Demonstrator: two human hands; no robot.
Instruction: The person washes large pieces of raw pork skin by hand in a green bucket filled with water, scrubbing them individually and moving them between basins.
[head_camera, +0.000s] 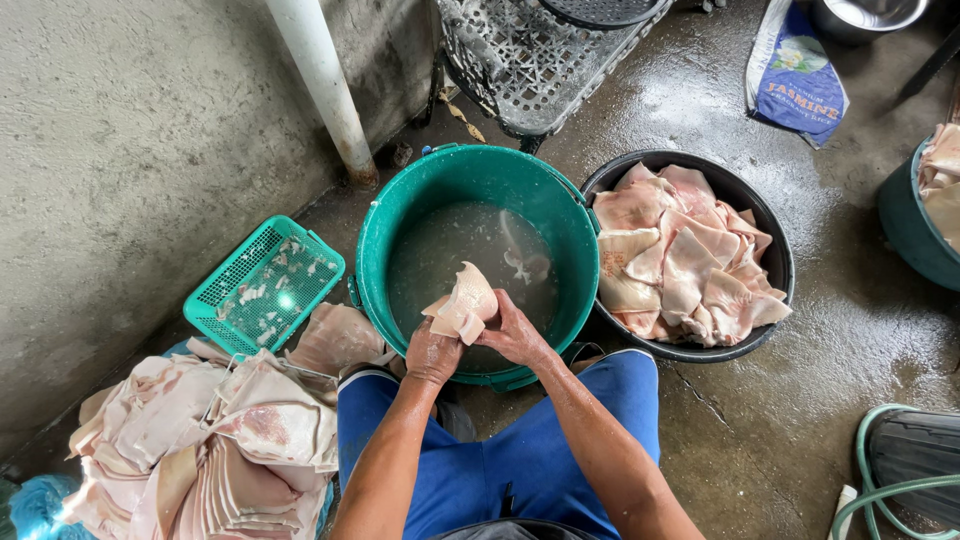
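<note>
Gripping pale skin piece (465, 303), left hand (432, 352), right hand (513, 335), above green bucket (385, 225)

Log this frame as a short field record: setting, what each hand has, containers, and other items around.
setting: wet concrete floor beside a wall, person seated
left hand: grips pale pink skin piece from below
right hand: grips same piece from the side
under hands: green bucket of cloudy water
right of it: black tub full of skin pieces
left: small green basket, heap of pieces
also: white pipe, green hose
</note>
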